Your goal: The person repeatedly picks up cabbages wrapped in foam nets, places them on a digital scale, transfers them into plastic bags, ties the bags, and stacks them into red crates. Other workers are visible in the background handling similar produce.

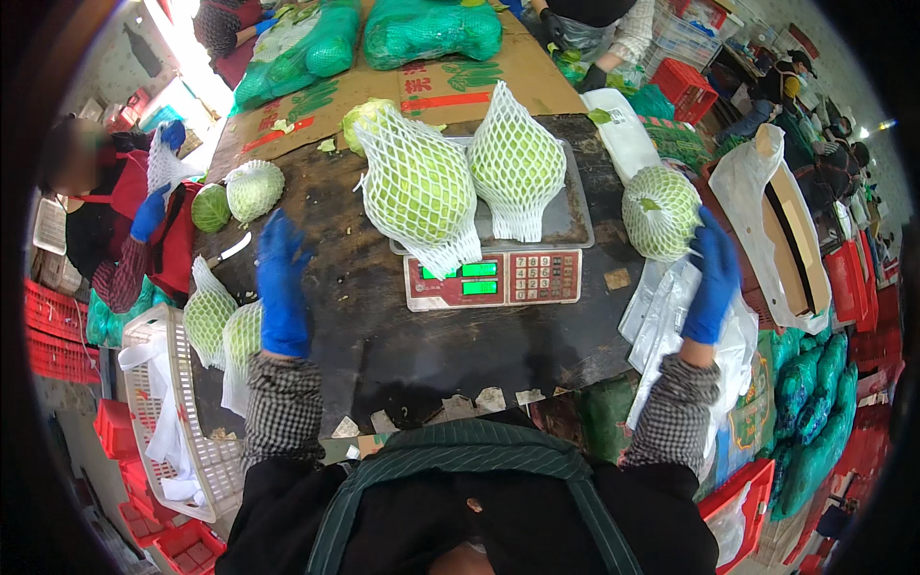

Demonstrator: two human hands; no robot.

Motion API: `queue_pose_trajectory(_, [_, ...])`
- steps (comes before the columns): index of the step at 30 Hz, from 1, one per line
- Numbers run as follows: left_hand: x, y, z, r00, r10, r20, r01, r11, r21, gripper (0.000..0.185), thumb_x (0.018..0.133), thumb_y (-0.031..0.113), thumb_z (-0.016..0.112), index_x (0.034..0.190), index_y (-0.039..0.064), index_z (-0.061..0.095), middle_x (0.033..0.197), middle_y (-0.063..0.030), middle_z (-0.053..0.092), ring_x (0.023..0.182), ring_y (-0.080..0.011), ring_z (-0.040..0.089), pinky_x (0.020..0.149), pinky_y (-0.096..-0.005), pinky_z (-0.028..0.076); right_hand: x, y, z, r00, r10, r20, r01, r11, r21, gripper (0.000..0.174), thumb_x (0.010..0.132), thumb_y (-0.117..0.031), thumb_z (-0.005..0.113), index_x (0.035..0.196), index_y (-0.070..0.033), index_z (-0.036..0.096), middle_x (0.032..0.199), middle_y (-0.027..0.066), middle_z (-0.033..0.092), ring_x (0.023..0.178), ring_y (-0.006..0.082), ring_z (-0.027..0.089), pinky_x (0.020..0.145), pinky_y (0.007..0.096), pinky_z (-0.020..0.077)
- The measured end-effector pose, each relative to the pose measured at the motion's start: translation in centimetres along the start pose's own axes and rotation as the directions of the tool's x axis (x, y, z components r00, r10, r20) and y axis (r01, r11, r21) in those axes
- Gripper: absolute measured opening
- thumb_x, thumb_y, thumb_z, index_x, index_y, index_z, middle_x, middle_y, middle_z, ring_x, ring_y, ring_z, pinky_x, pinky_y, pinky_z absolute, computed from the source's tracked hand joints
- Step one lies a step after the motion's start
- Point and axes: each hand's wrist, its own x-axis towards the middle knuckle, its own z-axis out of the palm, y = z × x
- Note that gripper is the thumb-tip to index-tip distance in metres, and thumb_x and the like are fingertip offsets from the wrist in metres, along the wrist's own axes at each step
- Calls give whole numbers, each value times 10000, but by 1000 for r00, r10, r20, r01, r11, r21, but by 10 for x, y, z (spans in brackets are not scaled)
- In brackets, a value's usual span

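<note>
My right hand (714,277), in a blue glove, is against the right side of a cabbage in white foam netting (661,213), at the table's right edge. My left hand (282,280), also blue-gloved and a little blurred, is over the left of the table with nothing in it. Beside its wrist are two netted cabbages (209,316). Ahead of me, a netted cabbage (519,154) sits on a digital scale (494,279) with lit green displays. A larger netted cabbage (420,183) leans over the scale's left side and partly covers a display.
A knife (233,247) lies near a bare cabbage (210,208). Plastic bags (665,302) hang over the right table edge. A white crate (183,424) stands at left. Green net sacks (433,32) lie on cardboard at the back. Co-workers stand at left and beyond the table.
</note>
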Motion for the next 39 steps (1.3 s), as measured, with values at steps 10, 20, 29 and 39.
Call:
queue_pose_trajectory(10, [9, -53, 153, 987, 149, 58, -140, 980, -139, 846, 821, 138, 710, 1452, 11, 162, 1344, -167, 446, 1144, -221, 499, 946, -319, 446, 67, 105, 197, 904, 12, 428, -35, 998, 45, 785, 781, -352, 737, 1394, -26, 372, 1347, 225, 431, 1198, 283, 472, 977, 358, 407])
queue_pose_trajectory(20, [55, -49, 150, 938, 92, 334, -37, 985, -166, 701, 871, 124, 646, 1456, 107, 261, 1402, -116, 401, 1230, -198, 431, 1030, -311, 366, 15, 118, 169, 989, -8, 149, -17, 986, 164, 584, 768, -180, 764, 1237, 43, 497, 1188, 159, 559, 1071, 232, 536, 928, 352, 439])
queue_pose_trajectory(29, [3, -18, 174, 861, 469, 195, -508, 799, 323, 449, 792, 115, 717, 1177, 8, 515, 1153, -176, 559, 1024, -270, 579, 871, -361, 473, 99, 167, 166, 837, 160, 523, -378, 861, 341, 512, 960, -230, 485, 1386, 25, 358, 1369, 91, 451, 1213, 183, 446, 1024, 314, 350])
queue_pose_trajectory(39, [-71, -73, 231, 820, 220, 528, -267, 964, 13, 988, 775, 317, 748, 1455, -6, 108, 1467, -209, 251, 1353, -309, 270, 1103, -406, 249, 13, 74, 147, 772, 144, 618, -634, 232, 738, 610, 927, -454, 452, 1417, -111, 330, 1429, 119, 389, 1308, 285, 370, 1077, 455, 327])
